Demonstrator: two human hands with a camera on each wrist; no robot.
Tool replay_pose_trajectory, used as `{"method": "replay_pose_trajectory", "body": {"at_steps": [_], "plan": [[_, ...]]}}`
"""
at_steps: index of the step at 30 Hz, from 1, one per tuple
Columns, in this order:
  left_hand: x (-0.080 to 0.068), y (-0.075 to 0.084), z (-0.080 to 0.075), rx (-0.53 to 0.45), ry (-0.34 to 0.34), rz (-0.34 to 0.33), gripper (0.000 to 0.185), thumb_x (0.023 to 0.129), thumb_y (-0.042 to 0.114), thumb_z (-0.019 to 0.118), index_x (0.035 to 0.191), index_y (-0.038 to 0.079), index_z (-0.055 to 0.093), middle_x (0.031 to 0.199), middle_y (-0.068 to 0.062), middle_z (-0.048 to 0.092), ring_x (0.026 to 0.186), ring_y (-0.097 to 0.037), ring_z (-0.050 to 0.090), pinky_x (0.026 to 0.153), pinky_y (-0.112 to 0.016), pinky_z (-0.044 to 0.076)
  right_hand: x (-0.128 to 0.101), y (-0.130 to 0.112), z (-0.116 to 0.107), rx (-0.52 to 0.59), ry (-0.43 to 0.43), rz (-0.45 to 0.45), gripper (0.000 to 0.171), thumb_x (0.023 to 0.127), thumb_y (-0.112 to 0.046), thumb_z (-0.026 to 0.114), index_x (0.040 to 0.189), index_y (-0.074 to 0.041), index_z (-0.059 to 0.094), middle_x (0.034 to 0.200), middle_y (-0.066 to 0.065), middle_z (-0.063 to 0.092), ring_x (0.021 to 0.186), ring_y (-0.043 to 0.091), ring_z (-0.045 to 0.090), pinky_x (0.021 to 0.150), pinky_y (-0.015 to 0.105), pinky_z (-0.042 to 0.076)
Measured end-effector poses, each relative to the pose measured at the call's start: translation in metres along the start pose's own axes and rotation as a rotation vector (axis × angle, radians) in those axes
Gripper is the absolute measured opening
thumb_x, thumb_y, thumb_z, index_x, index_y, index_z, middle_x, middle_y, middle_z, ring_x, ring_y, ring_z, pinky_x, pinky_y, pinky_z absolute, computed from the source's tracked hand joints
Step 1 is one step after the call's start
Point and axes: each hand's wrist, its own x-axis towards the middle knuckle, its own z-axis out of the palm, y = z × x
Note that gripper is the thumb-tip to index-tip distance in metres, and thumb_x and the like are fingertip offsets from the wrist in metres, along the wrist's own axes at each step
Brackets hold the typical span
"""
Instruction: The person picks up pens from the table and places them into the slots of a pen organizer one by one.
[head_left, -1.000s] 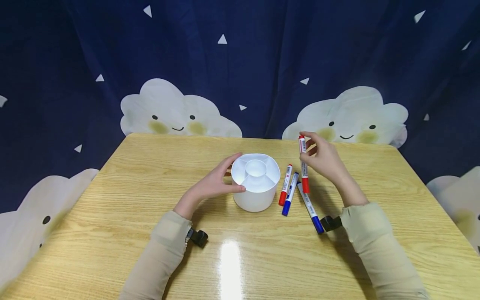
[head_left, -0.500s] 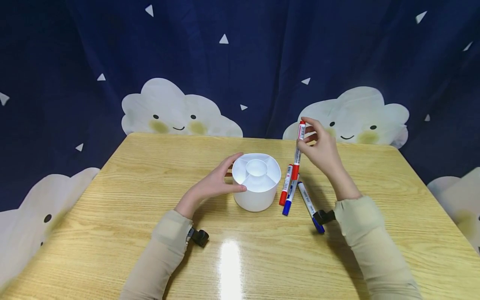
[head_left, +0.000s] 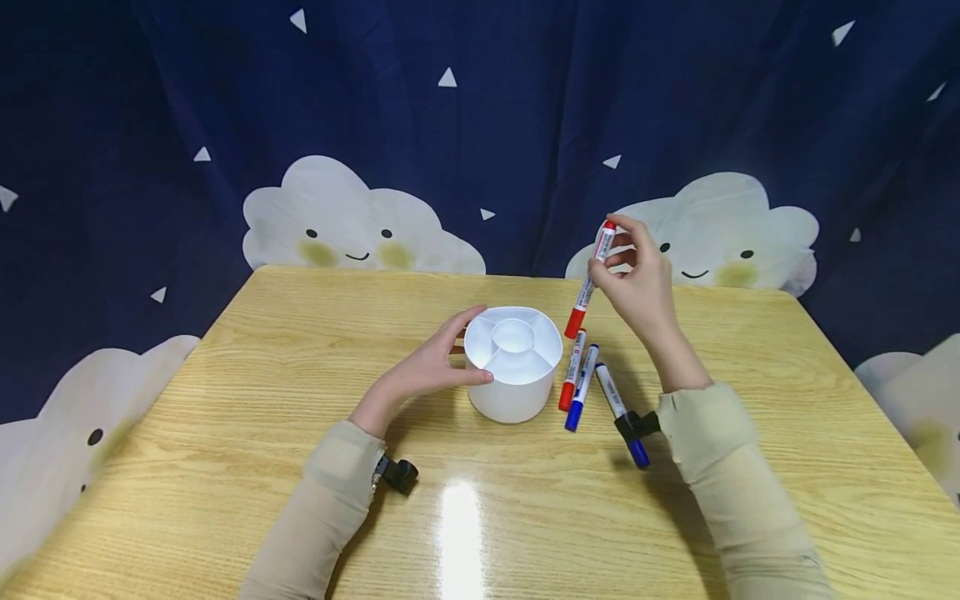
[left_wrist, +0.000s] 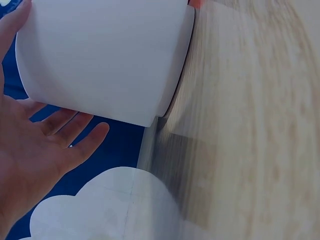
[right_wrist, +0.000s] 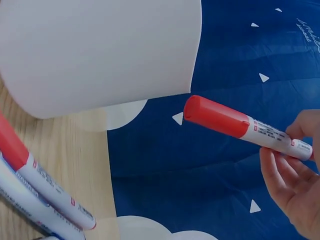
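A white round holder (head_left: 513, 362) with divided compartments stands mid-table. My left hand (head_left: 431, 362) cups its left side, thumb and fingers curved round the wall (left_wrist: 107, 57). My right hand (head_left: 637, 287) pinches a red-capped marker (head_left: 589, 279) in the air, cap end down, just right of the holder's rim; the marker (right_wrist: 240, 125) shows in the right wrist view beside the holder (right_wrist: 100, 55). Three markers lie on the table to the holder's right: one red (head_left: 572, 369), two blue (head_left: 581, 387) (head_left: 621, 414).
The wooden table (head_left: 225, 467) has bare surface to the left and in front. A dark blue curtain (head_left: 480, 125) with cloud prints hangs right behind the far edge.
My right hand has lifted the red marker up and tilted it, its cap end swinging left toward the holder's rim. The left hand and the holder have not moved.
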Motion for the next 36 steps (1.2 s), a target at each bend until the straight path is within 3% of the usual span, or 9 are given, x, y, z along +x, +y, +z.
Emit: {"method": "replay_pose_trajectory", "body": {"at_steps": [4,14,22,26,31,36], "plan": [[0.0,0.0,0.0,-0.009,-0.001,0.002,0.088,0.076,0.01,0.072,0.145,0.006,0.017,0.143,-0.012,0.026,0.118,-0.028,0.04,0.101,-0.043,0.035,-0.002,-0.017,0.002,0.009,0.02,-0.013,0.05,0.078,0.001,0.059,0.127,-0.003,0.047,0.098,0.015,0.054,0.07,0.005,0.053,0.057,0.007,0.045],[0.001,-0.001,0.0,-0.006,-0.001,0.001,0.089,0.076,0.011,0.072,0.145,0.006,0.016,0.144,-0.012,0.025,0.118,-0.028,0.04,0.101,-0.042,0.035,0.001,-0.024,0.011,0.062,0.107,-0.069,0.048,0.078,0.0,0.062,0.124,0.0,0.046,0.105,0.017,0.052,0.076,0.015,0.053,0.06,0.009,0.046],[0.001,-0.001,0.0,-0.024,-0.004,-0.012,0.089,0.076,0.01,0.072,0.145,0.007,0.016,0.144,-0.011,0.025,0.119,-0.029,0.038,0.101,-0.044,0.035,0.008,-0.009,0.024,0.129,0.168,-0.102,0.047,0.077,0.001,0.064,0.121,0.0,0.047,0.104,0.012,0.051,0.076,0.011,0.055,0.059,0.011,0.047],[0.001,0.0,0.001,-0.014,-0.005,-0.005,0.089,0.077,0.011,0.072,0.145,0.007,0.016,0.144,-0.011,0.025,0.119,-0.029,0.039,0.101,-0.043,0.035,0.01,-0.003,0.029,0.127,0.165,-0.091,0.048,0.077,-0.001,0.065,0.121,-0.002,0.047,0.103,0.01,0.051,0.078,0.012,0.054,0.06,0.012,0.047],[0.001,0.0,0.001,-0.005,-0.005,-0.012,0.089,0.077,0.012,0.072,0.145,0.008,0.016,0.144,-0.01,0.025,0.12,-0.027,0.039,0.101,-0.04,0.036,0.004,-0.013,0.032,0.104,0.149,-0.107,0.044,0.077,0.0,0.065,0.118,-0.001,0.049,0.101,0.012,0.051,0.077,0.009,0.055,0.061,0.011,0.048],[0.001,-0.002,0.001,-0.017,-0.004,-0.012,0.089,0.076,0.01,0.072,0.145,0.008,0.015,0.144,-0.01,0.024,0.12,-0.028,0.039,0.101,-0.041,0.036,0.003,0.002,0.039,0.076,0.127,-0.143,0.04,0.078,-0.005,0.067,0.115,-0.004,0.053,0.1,0.009,0.05,0.078,0.004,0.055,0.063,0.012,0.05]]}}
